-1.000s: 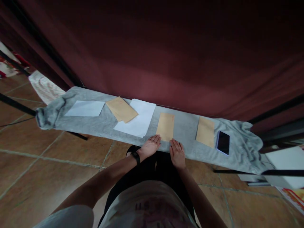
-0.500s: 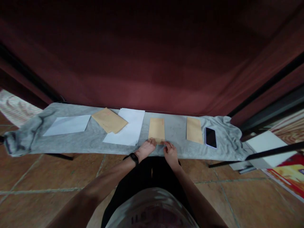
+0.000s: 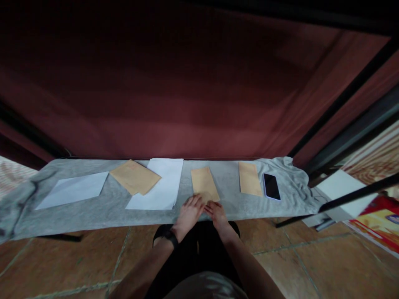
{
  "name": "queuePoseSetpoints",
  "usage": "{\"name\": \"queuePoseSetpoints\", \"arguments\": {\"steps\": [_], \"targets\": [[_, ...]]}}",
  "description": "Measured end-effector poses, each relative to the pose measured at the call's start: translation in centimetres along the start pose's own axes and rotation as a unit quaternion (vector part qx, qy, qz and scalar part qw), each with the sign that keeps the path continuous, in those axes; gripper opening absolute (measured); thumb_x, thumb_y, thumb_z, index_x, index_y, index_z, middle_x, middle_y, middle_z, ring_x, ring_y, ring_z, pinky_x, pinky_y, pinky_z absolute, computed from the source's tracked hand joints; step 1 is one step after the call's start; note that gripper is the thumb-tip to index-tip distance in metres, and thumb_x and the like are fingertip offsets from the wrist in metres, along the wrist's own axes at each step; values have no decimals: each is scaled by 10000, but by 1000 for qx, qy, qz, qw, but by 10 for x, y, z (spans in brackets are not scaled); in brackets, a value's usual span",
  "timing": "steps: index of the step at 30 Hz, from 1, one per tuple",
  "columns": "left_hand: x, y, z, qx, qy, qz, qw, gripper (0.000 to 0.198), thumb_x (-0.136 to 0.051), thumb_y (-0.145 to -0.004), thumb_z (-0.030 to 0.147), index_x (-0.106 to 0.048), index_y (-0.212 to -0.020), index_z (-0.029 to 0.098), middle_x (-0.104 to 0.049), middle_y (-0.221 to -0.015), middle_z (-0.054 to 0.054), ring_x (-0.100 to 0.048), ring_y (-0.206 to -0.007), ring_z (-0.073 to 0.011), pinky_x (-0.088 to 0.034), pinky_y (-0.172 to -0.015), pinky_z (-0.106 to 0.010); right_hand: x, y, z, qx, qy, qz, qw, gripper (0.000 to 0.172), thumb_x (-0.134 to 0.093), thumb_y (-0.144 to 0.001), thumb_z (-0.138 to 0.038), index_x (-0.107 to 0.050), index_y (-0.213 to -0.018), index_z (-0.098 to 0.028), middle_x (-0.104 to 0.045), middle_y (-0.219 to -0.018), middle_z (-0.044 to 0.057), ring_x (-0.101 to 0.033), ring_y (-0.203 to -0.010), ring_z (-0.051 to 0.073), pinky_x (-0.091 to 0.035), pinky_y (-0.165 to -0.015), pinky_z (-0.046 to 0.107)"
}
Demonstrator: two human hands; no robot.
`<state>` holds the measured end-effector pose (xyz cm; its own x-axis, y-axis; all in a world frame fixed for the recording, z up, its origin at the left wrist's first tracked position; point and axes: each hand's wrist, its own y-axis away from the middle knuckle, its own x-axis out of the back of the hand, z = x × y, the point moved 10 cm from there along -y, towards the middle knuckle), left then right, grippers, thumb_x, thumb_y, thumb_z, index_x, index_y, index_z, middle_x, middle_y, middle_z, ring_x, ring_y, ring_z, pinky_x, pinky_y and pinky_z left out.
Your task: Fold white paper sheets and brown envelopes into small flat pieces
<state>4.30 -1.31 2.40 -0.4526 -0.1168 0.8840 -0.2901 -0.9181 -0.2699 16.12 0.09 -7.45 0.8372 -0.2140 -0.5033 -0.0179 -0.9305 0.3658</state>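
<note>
A brown paper envelope (image 3: 205, 182) lies on the grey cloth in front of me, turned slightly askew. Over its near left corner my left hand (image 3: 190, 209) rests with the fingers stretched out flat; a dark band circles that wrist. My right hand (image 3: 217, 212) is at the near end, fingers bent together at the envelope's edge. The two hands almost meet, and they hide the envelope's near edge. Further left, several brown envelopes (image 3: 134, 176) partly cover white paper sheets (image 3: 168, 187).
A grey cloth (image 3: 230, 207) covers the narrow bench. At the left lies a white sheet (image 3: 75, 189). To the right are another brown envelope (image 3: 250, 178) and a phone (image 3: 272, 187). A dark red panel (image 3: 187, 104) rises behind the bench.
The envelope has turned askew, its near end swinging right. My left hand has spread flat over its near corner, and my right hand has come closer to the left. The view has tilted upward.
</note>
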Motion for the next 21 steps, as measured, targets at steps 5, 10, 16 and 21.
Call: {"name": "queuePoseSetpoints", "arguments": {"steps": [5,10,16,21], "targets": [[-14,17,-66,308,396,92,860,549,-658,-884,472,-590,-1327,154,-707,-1214,-161,-670,-1132,-307,-541,-959,-447,16,12,3,-20,-18,30,999,398,-915,-567,-428,-608,-689,-204,-699,-711,20,-722,-719,215,-609,-723,359],[-54,19,-41,337,642,-1,689,596,-869,-623,496,-713,-1073,138,-763,-1069,-145,-728,-926,-271,-576,-790,-355,18,26,3,-28,-18,10,999,405,-923,-589,-448,-634,-711,-192,-697,-728,21,-711,-722,199,-608,-739,359],[-50,21,-31,327,642,-2,693,521,-871,-608,450,-736,-996,131,-777,-1017,-138,-728,-879,-261,-560,-723,-321,38,22,-17,0,-30,60,998,469,-962,-511,-441,-596,-682,-203,-664,-663,-25,-680,-628,162,-606,-640,309],[-48,17,-35,317,631,10,708,469,-844,-639,434,-722,-993,153,-782,-967,-99,-728,-824,-239,-556,-664,-307,46,19,-29,11,-30,66,997,449,-965,-505,-410,-644,-743,-203,-669,-666,-44,-676,-619,142,-612,-653,284]]}}
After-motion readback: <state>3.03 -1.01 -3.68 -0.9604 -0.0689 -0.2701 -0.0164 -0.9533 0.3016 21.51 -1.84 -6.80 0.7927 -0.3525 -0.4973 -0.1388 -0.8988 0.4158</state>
